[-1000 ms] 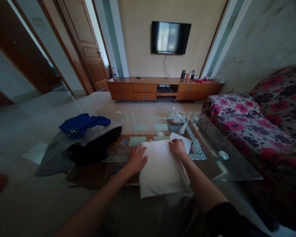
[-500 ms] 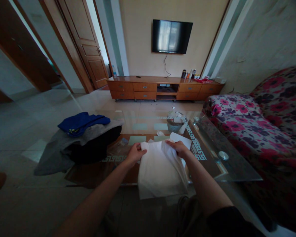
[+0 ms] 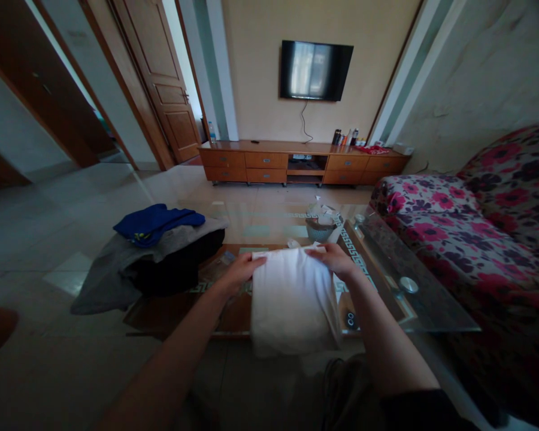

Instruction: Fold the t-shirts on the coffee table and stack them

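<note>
A folded white cloth (image 3: 294, 299) hangs between my two hands over the near edge of the glass coffee table (image 3: 435, 311). Its top left corner is pinched by my left hand (image 3: 243, 269), thumb on the near side. My right hand (image 3: 336, 261) grips the top right corner, fingers closed around it. To the left, a pile of clothes lies on the table: a blue garment (image 3: 157, 222) on top, a grey one (image 3: 105, 278) and a black one (image 3: 179, 269) beneath. A small dark object with two rings (image 3: 351, 319) shows right of the cloth.
A basket (image 3: 320, 229) with white scraps stands on the table beyond my right hand. The floral sofa (image 3: 458, 233) is along the right. Against the far wall is a wooden TV cabinet (image 3: 265, 167), below the television (image 3: 317, 70).
The cloth's top edge has been lifted slightly and pulled wider and straighter. My right hand has shifted up and to the right. The view has tilted a little.
</note>
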`<state>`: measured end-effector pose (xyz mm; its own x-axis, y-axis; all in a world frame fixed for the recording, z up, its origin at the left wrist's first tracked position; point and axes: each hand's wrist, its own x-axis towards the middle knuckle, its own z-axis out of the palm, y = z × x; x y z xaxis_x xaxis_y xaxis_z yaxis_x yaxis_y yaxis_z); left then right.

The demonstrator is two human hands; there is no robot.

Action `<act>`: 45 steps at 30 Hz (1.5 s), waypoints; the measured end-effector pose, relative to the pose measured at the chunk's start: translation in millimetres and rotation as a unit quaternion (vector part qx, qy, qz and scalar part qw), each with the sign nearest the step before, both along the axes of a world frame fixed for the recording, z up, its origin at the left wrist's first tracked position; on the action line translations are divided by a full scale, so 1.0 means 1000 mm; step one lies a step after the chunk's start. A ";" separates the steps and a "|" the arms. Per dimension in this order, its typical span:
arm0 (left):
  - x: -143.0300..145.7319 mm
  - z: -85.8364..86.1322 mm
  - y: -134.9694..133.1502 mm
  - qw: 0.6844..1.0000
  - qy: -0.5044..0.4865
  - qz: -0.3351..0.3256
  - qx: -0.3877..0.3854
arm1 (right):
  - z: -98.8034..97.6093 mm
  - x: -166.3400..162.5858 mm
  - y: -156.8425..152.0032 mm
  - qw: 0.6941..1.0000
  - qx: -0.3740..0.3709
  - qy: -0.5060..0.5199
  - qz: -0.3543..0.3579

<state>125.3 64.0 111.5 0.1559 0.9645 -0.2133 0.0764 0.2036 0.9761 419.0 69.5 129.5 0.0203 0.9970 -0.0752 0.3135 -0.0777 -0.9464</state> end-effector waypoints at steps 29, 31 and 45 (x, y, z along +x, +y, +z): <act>-0.046 -0.028 -0.095 0.733 0.487 -0.280 0.383 | -0.038 -0.020 -0.094 0.870 0.143 -0.380 0.280; -0.027 -0.029 -0.090 0.742 0.492 -0.240 0.387 | -0.038 -0.034 -0.083 0.891 0.174 -0.360 0.213; 0.001 -0.094 -0.066 0.758 0.533 -0.163 0.339 | -0.103 -0.083 -0.071 0.847 0.107 -0.504 0.131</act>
<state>126.3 -2.2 17.8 0.4966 0.8564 0.1414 0.8340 -0.5159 0.1955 335.5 -1.4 26.8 -0.2567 0.9660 0.0320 0.9507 0.2583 -0.1718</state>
